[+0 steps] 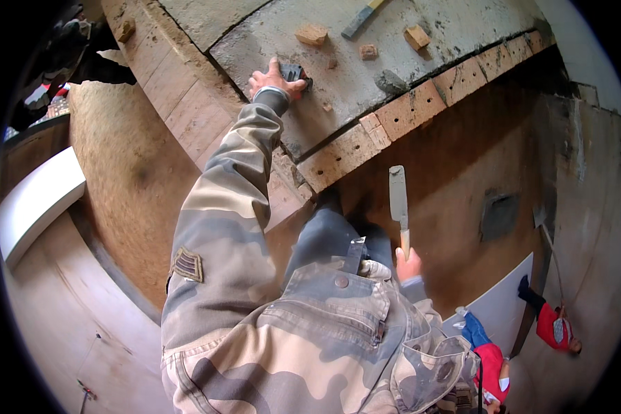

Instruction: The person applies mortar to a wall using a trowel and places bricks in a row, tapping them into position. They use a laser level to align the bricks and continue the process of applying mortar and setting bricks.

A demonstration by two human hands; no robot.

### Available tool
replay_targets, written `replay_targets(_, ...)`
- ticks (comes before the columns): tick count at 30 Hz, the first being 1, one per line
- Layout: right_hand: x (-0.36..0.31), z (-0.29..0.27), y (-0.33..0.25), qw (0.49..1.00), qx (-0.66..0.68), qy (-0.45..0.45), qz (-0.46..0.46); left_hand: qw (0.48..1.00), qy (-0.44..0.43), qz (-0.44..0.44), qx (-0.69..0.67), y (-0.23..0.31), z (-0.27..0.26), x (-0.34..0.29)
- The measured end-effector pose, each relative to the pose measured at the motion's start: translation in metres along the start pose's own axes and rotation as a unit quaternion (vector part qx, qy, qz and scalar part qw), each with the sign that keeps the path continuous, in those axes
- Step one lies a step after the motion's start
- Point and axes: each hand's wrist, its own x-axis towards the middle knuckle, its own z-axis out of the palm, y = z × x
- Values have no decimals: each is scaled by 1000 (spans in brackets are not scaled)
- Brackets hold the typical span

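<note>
My left hand (pixel 274 81) reaches forward onto the grey concrete slab (pixel 366 76) and presses down on a small dark object (pixel 294 70) with a reddish edge; what that object is I cannot tell. My right hand (pixel 408 265) is low by my jacket, gripping the wooden handle of a narrow flat-bladed trowel (pixel 397 196) whose mortar-coated blade points up and away from me. Both sleeves are camouflage fabric.
Brick fragments (pixel 312 34) (pixel 416 36) and a hammer (pixel 359 19) lie on the slab. Perforated red bricks (pixel 421 103) line its edge, with a drop beyond. Far below stand two people in red tops (pixel 555 324) (pixel 491 360), a white panel (pixel 34 200) and sandy ground (pixel 131 172).
</note>
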Motion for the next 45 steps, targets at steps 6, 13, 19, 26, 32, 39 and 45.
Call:
replay_targets(6, 7, 10, -1, 999, 25, -3, 22, 995, -28, 92, 34, -20, 7, 7)
replay_targets(13, 16, 8, -9, 998, 38, -37, 23, 942, 51, 333, 17, -90, 15, 31)
replay_targets(19, 27, 8, 14, 992, 51, -70, 93, 942, 41, 327, -68, -103, 46, 36)
replay_targets(26, 31, -8, -22, 967, 164, -90, 172, 932, 14, 359, -55, -80, 10, 26)
replay_targets(32, 88, 0, -103, 996, -68, 37, -43, 984, -1, 172, -39, -59, 12, 14)
replay_targets(39, 202, 64, -172, 966, -32, 101, -234, 992, 57, 8, -109, -5, 35, -14)
replay_targets(45, 208, 100, -199, 980, -30, 26, -193, 877, -66, 128, -458, -49, -28, -44)
